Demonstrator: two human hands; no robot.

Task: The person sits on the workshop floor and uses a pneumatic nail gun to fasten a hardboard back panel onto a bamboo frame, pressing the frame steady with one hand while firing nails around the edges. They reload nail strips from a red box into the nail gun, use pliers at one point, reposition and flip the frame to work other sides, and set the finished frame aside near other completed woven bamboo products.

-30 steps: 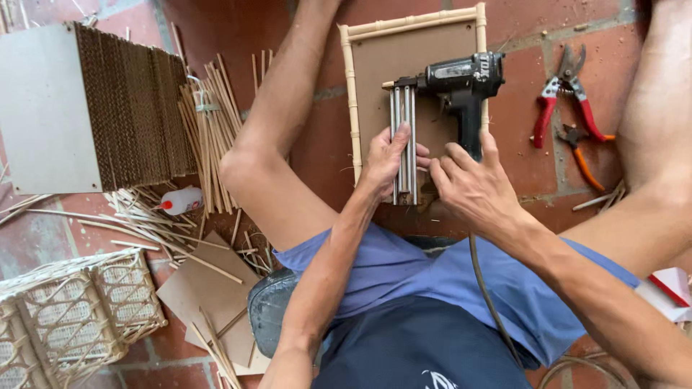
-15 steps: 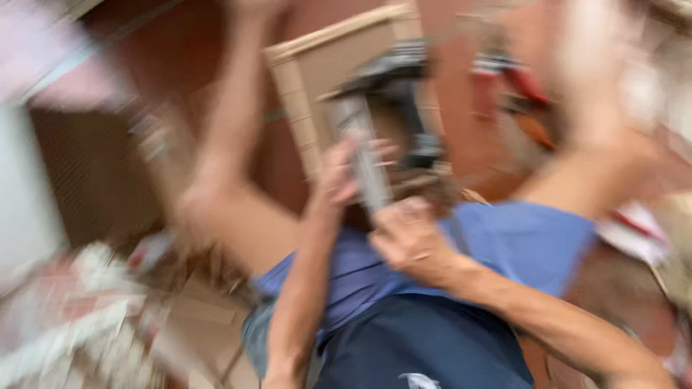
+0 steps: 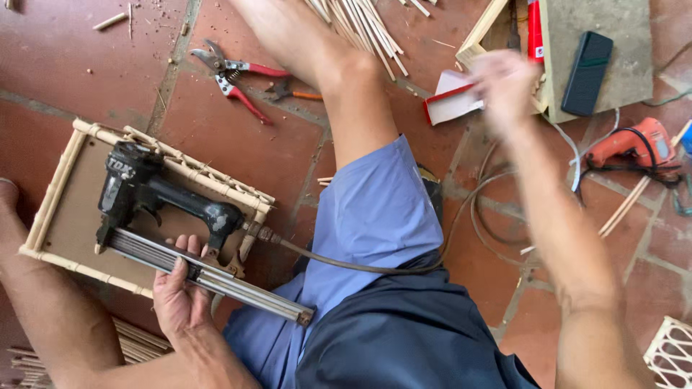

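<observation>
The left hand (image 3: 182,292) lies low at the left, palm down, with its fingers curled over the long metal magazine of the black pneumatic nail gun (image 3: 169,227) — the grip is closed on it. The gun rests on one rectangular bamboo-framed panel with a brown board inside (image 3: 68,209), which lies flat on the red tile floor (image 3: 86,79); a dark hose runs from the gun's handle across the blue shorts. The right arm is stretched far out to the upper right, and the right hand (image 3: 504,83) is blurred above one small red and white box (image 3: 454,104); I cannot tell if its grip is open or closed. On the floor I count two pliers-like tools — one red-handled cutter (image 3: 234,79) and one smaller with orange handles (image 3: 292,91), just beside each other. One orange electric drill (image 3: 634,148) and one dark flat phone (image 3: 587,61) are at the right, well apart from the gun. Thin pale bamboo sticks (image 3: 360,29) lie in a bundle at the top.
</observation>
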